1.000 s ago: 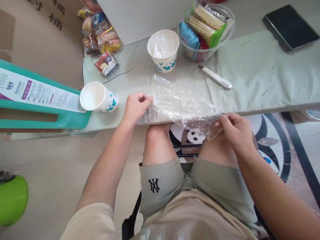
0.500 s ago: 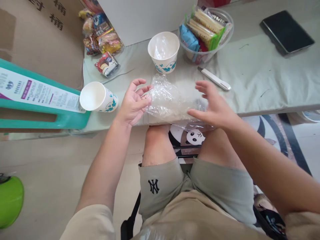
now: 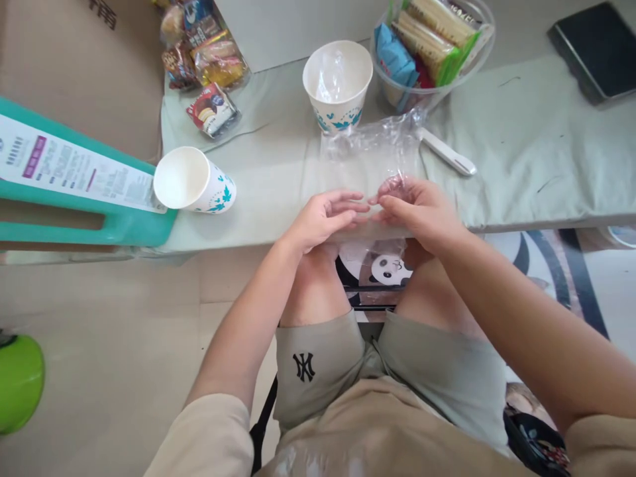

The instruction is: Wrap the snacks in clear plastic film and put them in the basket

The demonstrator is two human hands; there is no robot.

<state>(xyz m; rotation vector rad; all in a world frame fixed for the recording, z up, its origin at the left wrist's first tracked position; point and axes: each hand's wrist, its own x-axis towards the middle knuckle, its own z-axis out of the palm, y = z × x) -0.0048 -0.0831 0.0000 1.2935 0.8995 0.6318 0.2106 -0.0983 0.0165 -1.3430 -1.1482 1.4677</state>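
A clear plastic bag (image 3: 370, 149) lies crinkled across the front of the table, its lower part hanging past the edge above the knees. My right hand (image 3: 420, 207) is closed on this bag, thumb against fingers, with film bunched around the fingertips. My left hand (image 3: 328, 215) lies over the bag with its fingers stretched toward the right fingertips and nothing visible gripped. Just behind the bag stands a white paper cup (image 3: 338, 86) with blue leaf prints and clear film inside. A white box cutter (image 3: 450, 152) lies to the right, beside the bag.
Another paper cup (image 3: 193, 180) leans at the left by a green plastic container (image 3: 134, 222). Farther back are packaged snacks (image 3: 213, 109) and a clear tub (image 3: 484, 50) of wrapped snacks. A black flat device (image 3: 599, 53) rests at the far right. The table edge (image 3: 248, 245) runs above my knees.
My left hand has moved right, close to my right hand. The right hand has closed on the plastic bag, which is now spread farther right and flatter. The view has shifted slightly.
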